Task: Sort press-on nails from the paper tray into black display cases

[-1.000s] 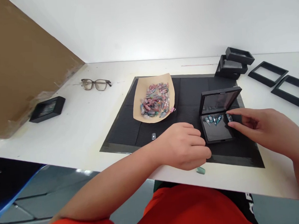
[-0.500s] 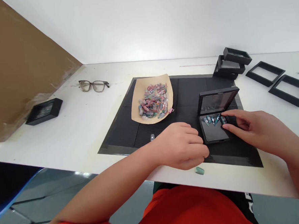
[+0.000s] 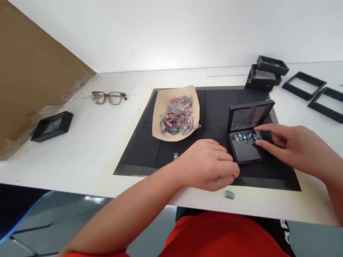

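A black display case [image 3: 250, 149] stands with its clear lid [image 3: 248, 117] raised on the black mat. Inside, a row of decorated teal press-on nails [image 3: 244, 138] lies near the hinge. My right hand [image 3: 294, 146] reaches in from the right, thumb and index finger closed around the press-on nail [image 3: 256, 135] at the row's right end. Beside the case's front left edge, my left hand [image 3: 210, 165] is curled shut, its fingertips hidden. A green press-on nail [image 3: 229, 194] lies at the table's front edge. A grey one [image 3: 176, 156] with a star is just beyond my left wrist.
A tan paper tray [image 3: 158, 117] of small wrapped packets sits on the mat [image 3: 216, 102]. Black cases [image 3: 268, 74] are stacked at the back right, beside two open frames [image 3: 332, 104]. Glasses [image 3: 109, 97] and another black case [image 3: 52, 126] lie left.
My right thumb and index finger have shifted slightly at the row's right-end nail, which now sits at a different angle. My left hand stays nearly still. The view has moved a little.
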`<state>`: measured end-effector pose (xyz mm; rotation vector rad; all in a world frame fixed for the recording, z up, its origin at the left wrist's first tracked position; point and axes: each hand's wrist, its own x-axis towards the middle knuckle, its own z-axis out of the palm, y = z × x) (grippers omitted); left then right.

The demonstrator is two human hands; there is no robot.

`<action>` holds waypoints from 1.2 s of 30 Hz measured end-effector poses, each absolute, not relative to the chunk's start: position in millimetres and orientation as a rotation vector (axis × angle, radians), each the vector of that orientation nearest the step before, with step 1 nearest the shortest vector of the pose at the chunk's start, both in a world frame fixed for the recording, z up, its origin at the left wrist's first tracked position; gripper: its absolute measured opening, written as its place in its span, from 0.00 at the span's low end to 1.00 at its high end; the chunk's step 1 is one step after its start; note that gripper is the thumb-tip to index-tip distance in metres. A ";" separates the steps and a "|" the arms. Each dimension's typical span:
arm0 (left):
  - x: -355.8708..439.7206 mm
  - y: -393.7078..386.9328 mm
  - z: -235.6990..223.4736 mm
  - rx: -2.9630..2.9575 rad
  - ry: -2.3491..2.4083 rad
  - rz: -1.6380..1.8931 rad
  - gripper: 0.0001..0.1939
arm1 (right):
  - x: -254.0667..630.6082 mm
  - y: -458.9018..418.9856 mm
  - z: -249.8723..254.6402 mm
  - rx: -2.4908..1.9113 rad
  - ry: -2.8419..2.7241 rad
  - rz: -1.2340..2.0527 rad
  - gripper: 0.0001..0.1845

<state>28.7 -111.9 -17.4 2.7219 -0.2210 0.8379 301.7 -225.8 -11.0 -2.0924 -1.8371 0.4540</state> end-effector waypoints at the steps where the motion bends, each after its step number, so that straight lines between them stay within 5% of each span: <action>1: 28.7 -111.9 -17.6 2.724 -0.216 0.824 0.15 | 301.2 -225.4 -10.8 -2.092 -1.830 0.447 0.36; 15: 28.9 -111.2 -16.1 2.728 -0.229 0.813 0.16 | 300.7 -225.2 -9.3 -2.109 -1.797 0.521 0.39; 36: 27.2 -111.4 -17.6 2.736 -0.211 0.771 0.13 | 279.2 -219.4 -12.8 -2.217 -1.614 0.542 0.24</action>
